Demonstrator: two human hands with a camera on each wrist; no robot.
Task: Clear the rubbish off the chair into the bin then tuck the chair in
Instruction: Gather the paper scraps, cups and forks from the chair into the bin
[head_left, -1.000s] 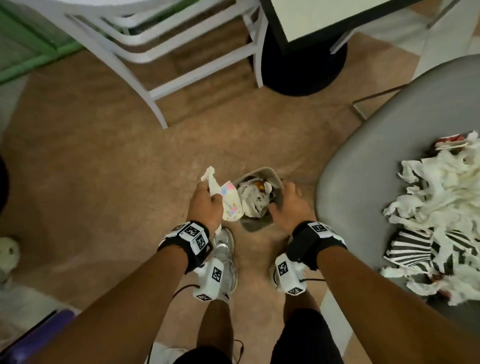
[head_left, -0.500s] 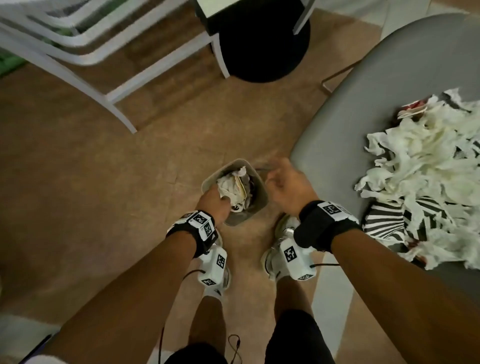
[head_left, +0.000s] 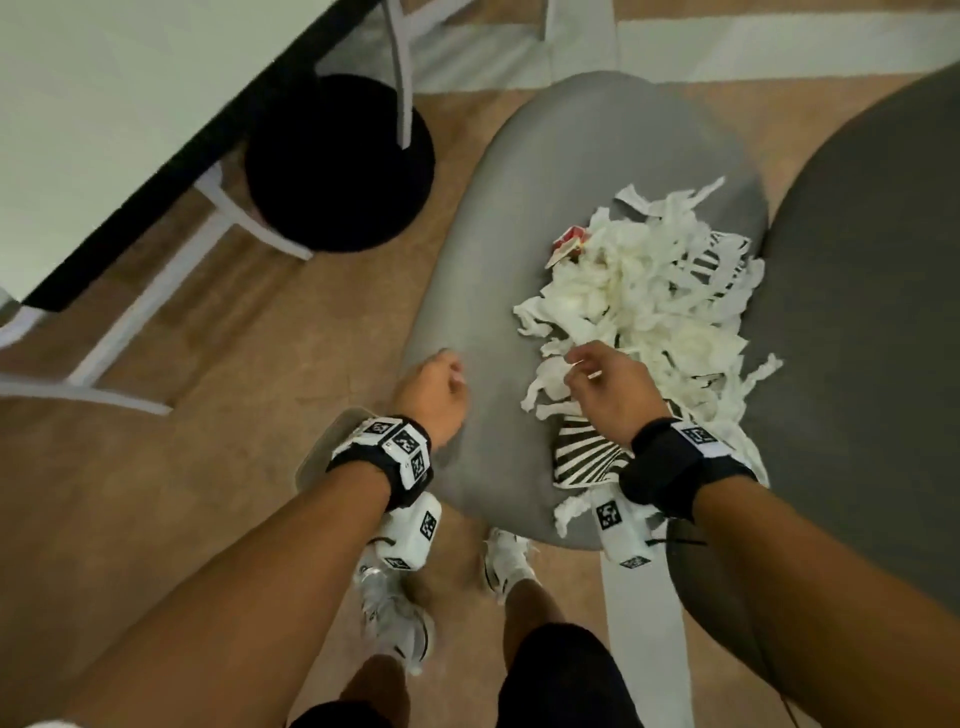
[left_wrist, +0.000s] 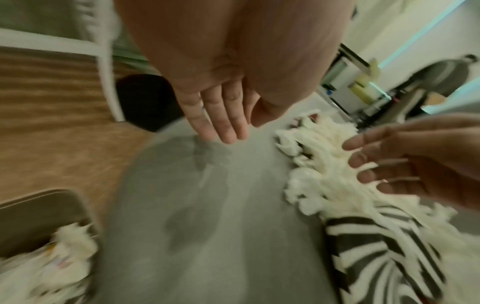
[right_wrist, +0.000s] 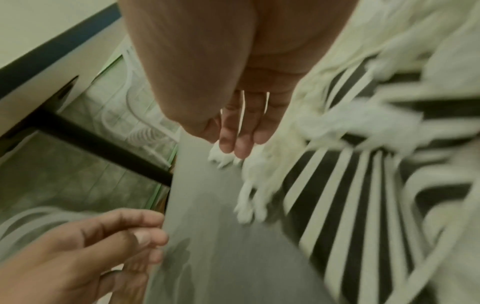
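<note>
A grey chair seat (head_left: 478, 291) carries a heap of torn white paper (head_left: 649, 291), a black-and-white striped sheet (head_left: 582, 457) and a red scrap (head_left: 569, 239). My right hand (head_left: 592, 374) hovers at the heap's near edge, its fingers (left_wrist: 363, 160) spread and touching the white strips. My left hand (head_left: 436, 382) is empty over the bare left side of the seat, fingers (left_wrist: 223, 123) straight. The beige bin (left_wrist: 33, 211) stands on the floor left of the seat, holding crumpled paper; in the head view my left wrist hides most of the bin (head_left: 314, 457).
A white table with a dark edge (head_left: 104, 130) and its black round base (head_left: 337, 161) are at upper left, with white chair legs (head_left: 156, 312) beneath. A second dark grey seat (head_left: 857, 338) adjoins on the right. My shoes (head_left: 395, 618) stand by the bin.
Both hands have risen from the bin to the chair seat. The rubbish the left hand held is now in the bin. The view has swung right onto the paper heap.
</note>
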